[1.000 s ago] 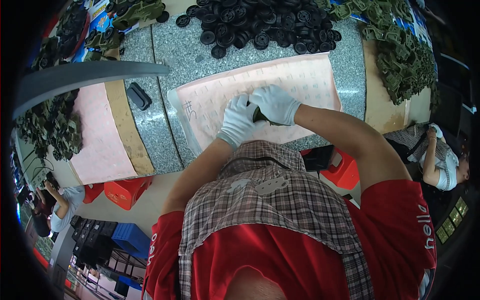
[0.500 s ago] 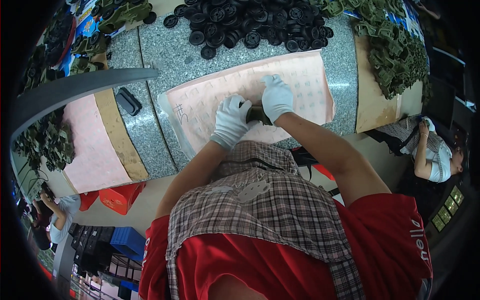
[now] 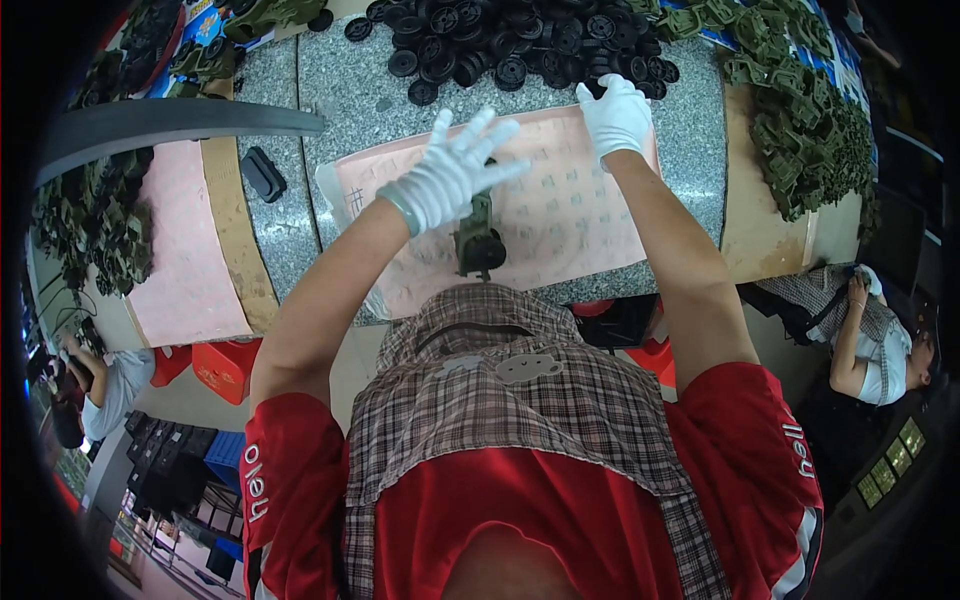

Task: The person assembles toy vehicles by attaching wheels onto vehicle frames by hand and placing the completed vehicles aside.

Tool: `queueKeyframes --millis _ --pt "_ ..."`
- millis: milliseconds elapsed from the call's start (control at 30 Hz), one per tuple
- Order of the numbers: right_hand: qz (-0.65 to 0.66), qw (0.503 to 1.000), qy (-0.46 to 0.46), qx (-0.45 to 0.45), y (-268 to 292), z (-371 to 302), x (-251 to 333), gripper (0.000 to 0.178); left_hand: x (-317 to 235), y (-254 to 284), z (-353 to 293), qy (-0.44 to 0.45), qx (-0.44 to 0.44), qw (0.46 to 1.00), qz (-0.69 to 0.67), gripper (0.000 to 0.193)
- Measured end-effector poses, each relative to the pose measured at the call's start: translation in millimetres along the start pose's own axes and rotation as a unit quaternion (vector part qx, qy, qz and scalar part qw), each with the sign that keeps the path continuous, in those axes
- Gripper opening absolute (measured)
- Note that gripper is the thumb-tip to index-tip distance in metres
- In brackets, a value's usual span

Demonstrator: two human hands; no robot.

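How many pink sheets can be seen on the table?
2. One pink sheet lies in the middle under the left hand and right hand; another pink sheet lies at left, partly hidden.

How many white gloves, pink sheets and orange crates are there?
White gloves: 2, on the left hand and the right hand
Pink sheets: 2, middle sheet, left sheet
Orange crates: 2
Total: 6
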State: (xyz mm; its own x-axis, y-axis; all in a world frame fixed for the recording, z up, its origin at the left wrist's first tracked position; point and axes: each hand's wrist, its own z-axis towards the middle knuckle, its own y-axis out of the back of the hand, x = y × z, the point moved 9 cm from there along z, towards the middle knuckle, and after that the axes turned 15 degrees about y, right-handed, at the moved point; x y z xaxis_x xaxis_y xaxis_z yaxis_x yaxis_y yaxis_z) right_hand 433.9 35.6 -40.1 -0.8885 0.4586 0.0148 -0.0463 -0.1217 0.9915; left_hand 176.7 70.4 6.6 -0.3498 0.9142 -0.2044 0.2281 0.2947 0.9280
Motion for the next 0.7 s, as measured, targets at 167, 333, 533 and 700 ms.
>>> queueKeyframes --millis 167,333,533,700 --pt "-0.021 0.998 0.053 0.011 -11.0 5.7 12.2 0.035 48.9 -8.0 -41.6 0.229 -0.168 0.924 -0.256 0.085" --pt "-0.012 0.998 0.055 0.025 -18.7 7.5 5.1 0.038 20.1 -80.1 -72.1 0.419 -0.083 0.657 -0.621 0.097" --pt "0.209 0.957 0.198 -0.040 34.2 -11.7 48.3 0.048 2.4 -68.8 -55.1 0.457 0.012 0.811 -0.364 0.110" --pt "0.361 0.887 0.235 0.165 53.7 -91.0 99.6 0.049 -12.4 -62.0 -38.1 0.389 0.032 0.906 -0.163 0.101"
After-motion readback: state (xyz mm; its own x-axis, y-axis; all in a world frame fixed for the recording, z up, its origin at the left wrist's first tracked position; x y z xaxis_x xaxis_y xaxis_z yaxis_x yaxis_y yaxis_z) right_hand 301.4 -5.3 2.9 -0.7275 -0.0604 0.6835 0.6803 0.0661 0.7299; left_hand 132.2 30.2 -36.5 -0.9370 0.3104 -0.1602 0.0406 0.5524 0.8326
